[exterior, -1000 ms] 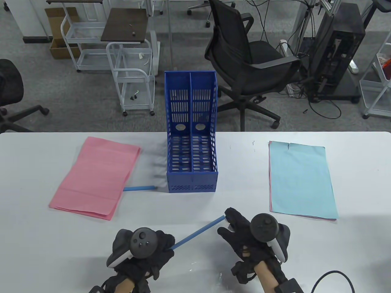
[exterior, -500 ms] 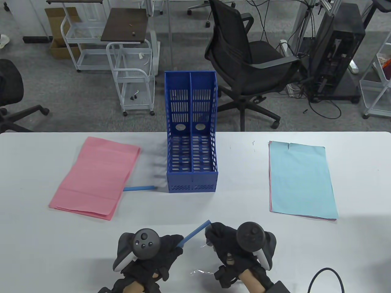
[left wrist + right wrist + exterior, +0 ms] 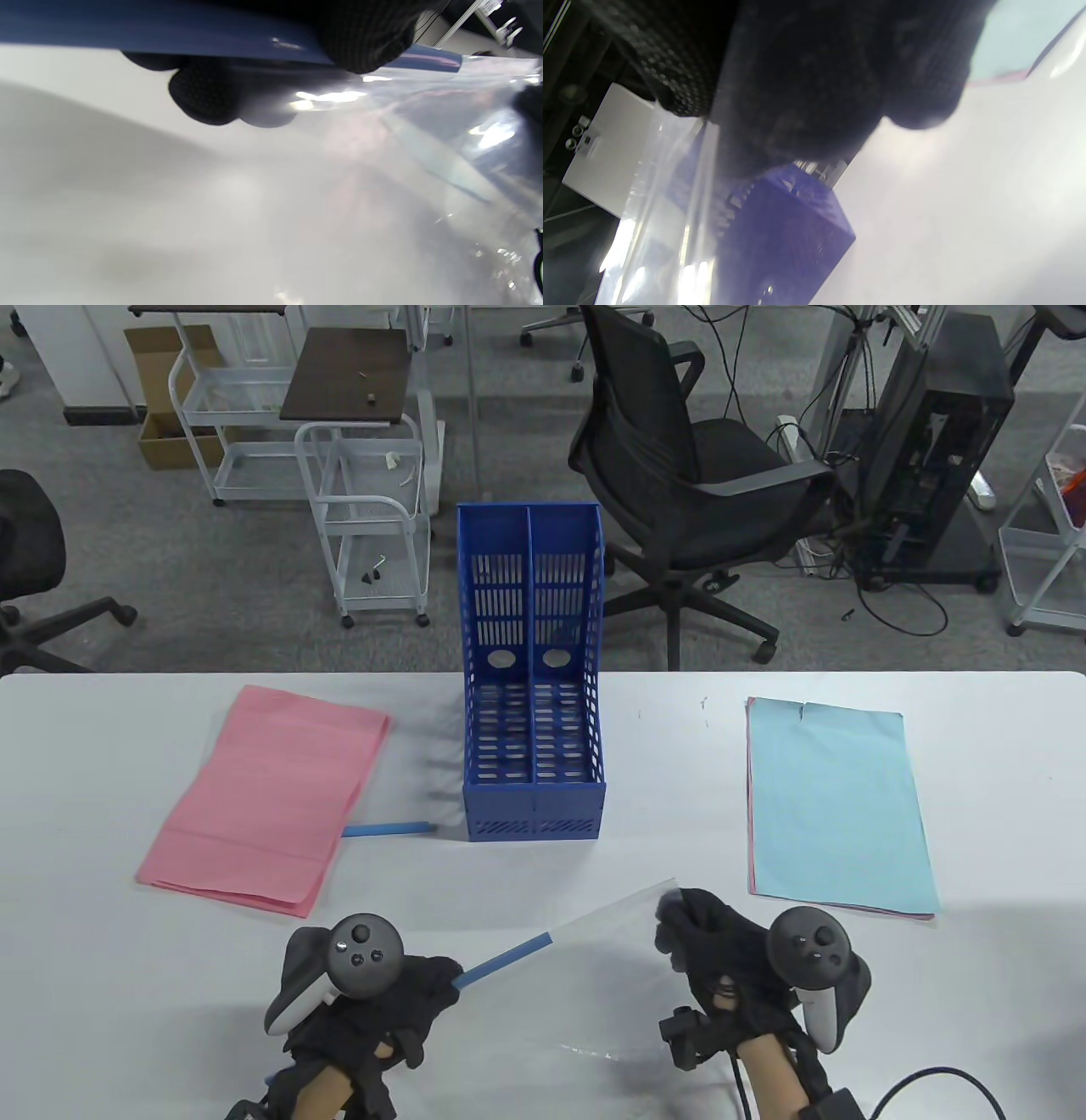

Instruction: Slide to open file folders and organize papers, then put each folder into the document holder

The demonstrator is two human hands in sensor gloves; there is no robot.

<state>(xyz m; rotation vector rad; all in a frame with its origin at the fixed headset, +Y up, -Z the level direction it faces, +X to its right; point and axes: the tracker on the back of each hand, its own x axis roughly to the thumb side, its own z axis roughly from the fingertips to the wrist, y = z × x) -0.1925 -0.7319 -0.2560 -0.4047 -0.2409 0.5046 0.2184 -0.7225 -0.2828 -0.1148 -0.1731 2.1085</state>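
Fingers [image 3: 428,984] on my left hand [image 3: 382,1001] are curled round the near end of the blue plastic slide bar [image 3: 502,960], and in the left wrist view I can see a gloved fingertip [image 3: 203,95] under the bar and another wrapped over the top of it. My right hand [image 3: 730,963] is pinching the far corner of the clear plastic file folder [image 3: 619,976], glove bunched up around that corner; the right wrist view is mostly black glove with the see-through sheet running under it, so I can't tell exactly which fingers do the pinching. Folder sits by the near edge of the white table [image 3: 102,984], about the middle, and the slide bar covers only the left part of its spine, the rest of the edge bare and clear. Blue slotted plastic document holder [image 3: 533,729] with two compartments stands upright mid-table toward the far edge, both compartments look empty from here. Stack of pink paper sheets [image 3: 271,797] lies on the left side of the table, with a second blue slide bar [image 3: 389,829] poking out from under it toward the holder. Stack of light blue paper sheets [image 3: 836,806] lies on the right side, with a bit of pink peeking out underneath at the near edge.
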